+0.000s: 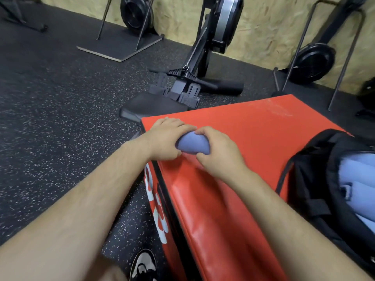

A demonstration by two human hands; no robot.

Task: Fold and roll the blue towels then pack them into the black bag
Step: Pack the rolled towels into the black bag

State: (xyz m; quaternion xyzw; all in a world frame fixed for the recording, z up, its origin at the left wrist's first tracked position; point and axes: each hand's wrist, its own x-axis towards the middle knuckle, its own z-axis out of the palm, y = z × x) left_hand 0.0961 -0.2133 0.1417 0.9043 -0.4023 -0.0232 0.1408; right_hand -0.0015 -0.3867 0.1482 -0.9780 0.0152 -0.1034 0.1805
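Note:
A rolled blue towel (192, 143) lies near the left front corner of the red padded box (253, 126). My left hand (164, 138) grips its left end, fingers curled over the top and thumb underneath. Its right end is held by my right hand (219, 151), fingers wrapped over the roll. The open black bag (316, 175) stands on the right side of the box. Several rolled light blue towels (359, 179) lie packed inside it.
A rowing machine (194, 78) stands on the speckled black floor just beyond the box. More gym machines and metal frames (316, 57) line the wooden wall behind. My shoe (143, 264) is on the floor beside the box's left face.

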